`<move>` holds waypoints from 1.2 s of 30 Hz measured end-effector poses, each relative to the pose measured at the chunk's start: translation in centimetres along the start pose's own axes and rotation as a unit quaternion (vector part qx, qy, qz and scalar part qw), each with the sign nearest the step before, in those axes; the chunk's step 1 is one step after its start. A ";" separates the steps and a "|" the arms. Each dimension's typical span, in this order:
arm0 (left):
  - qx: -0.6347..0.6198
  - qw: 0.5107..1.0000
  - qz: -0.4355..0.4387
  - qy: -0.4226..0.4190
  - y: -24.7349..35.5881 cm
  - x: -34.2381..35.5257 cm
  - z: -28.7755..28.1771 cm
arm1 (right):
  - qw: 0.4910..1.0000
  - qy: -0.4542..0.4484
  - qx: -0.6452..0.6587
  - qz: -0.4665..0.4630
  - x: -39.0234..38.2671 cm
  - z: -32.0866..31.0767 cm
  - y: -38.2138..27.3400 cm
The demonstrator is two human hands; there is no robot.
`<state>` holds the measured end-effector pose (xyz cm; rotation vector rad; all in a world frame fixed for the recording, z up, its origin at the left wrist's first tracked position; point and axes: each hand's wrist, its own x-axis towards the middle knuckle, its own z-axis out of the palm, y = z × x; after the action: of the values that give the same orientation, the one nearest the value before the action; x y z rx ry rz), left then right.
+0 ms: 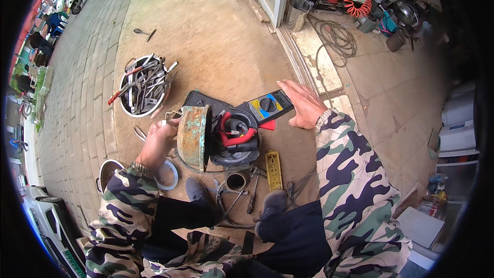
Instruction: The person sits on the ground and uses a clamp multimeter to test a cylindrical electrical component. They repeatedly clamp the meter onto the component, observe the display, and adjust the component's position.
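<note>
My left hand (160,143) is closed at the left side of a round metal housing (192,139) with worn green paint and rust, which stands tilted on its edge. Beside the housing, a clamp meter (266,106) with a dark dial and red jaws lies across a black open case or tool bag (241,158). Red and black parts fill the bag, and I cannot make them all out. At the meter's far right end is my right hand (304,105), fingers stretched and thumb apart, touching or nearly touching it.
A round basin (123,104) full of pliers and other hand tools stands on the left. By my shoes lie a yellow power strip (274,171), a short metal cylinder (237,181) and cables. A metal bucket (297,13) and coiled hose (337,41) sit by the doorway.
</note>
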<state>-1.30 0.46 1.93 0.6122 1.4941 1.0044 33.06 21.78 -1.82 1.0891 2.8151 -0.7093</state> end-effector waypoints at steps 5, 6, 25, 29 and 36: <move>-0.003 1.000 -0.004 0.001 -0.1 0.0 0.0 | 0.991 0.040 -0.039 -0.117 2.6 3.2 0.8; -0.004 1.000 -0.003 0.009 0.4 -0.3 -0.2 | 0.993 0.023 -0.037 -0.112 3.0 2.8 0.2; -0.013 0.998 0.056 -0.018 0.3 0.5 -1.3 | 0.987 -0.125 0.015 0.096 -6.6 0.0 -8.2; 0.006 0.997 0.066 -0.033 0.4 0.7 -0.4 | 0.991 -0.100 0.031 0.085 -7.0 2.0 -5.8; 0.036 0.997 0.062 -0.032 0.0 0.9 -0.5 | 0.988 -0.126 0.075 0.052 -7.0 2.3 -4.4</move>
<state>-1.91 1.10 1.48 0.7897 1.4545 1.0188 35.21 13.55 -0.70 1.0726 2.5081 -0.9857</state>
